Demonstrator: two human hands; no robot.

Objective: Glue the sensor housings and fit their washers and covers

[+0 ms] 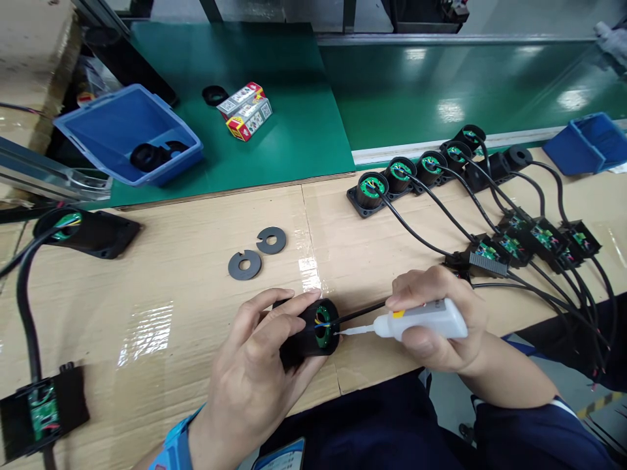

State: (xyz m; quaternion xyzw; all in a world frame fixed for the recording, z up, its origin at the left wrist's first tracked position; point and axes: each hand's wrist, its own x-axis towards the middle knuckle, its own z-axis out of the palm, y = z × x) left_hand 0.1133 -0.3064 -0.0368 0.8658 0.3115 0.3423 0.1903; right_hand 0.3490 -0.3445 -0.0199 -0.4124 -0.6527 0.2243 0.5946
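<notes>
My left hand (264, 352) is wrapped round a black cylindrical housing (298, 343), its open end turned to the right. Inside that end sit a green circuit board (323, 328) and thin coloured wires, and a black cable (362, 312) runs out to the right. In my right hand (441, 320) is a white glue bottle (426, 321), tilted nearly flat. Its thin nozzle points left, with the tip at the rim of the housing's open end; whether it touches I cannot tell. Two grey slotted washers (245, 265) lie beyond my left hand.
A row of similar housings (372, 190) with cables leading to small open circuit boxes (490, 251) stands at right. At left lie another housing (93, 234) and an open box (44, 411). Behind are a blue bin (132, 124), a small carton (246, 112) and another blue bin (585, 143).
</notes>
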